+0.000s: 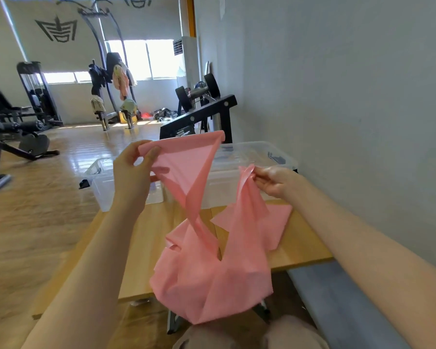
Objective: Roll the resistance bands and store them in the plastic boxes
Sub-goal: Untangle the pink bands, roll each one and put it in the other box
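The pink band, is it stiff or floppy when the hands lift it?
Probably very floppy: the pink band sags and twists between the left hand and right hand. Likely light, since fingertip pinches hold it. It may unroll easily.

a light wooden table (300,250) — two clear plastic boxes (237,172) at its far edge, pink band (275,222) draped across it.

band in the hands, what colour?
Pink, plain, no pattern: the resistance band, clearest in the head view.

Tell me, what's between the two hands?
In the head view, the pink band hangs twisted between the left hand and right hand, with clear boxes behind.
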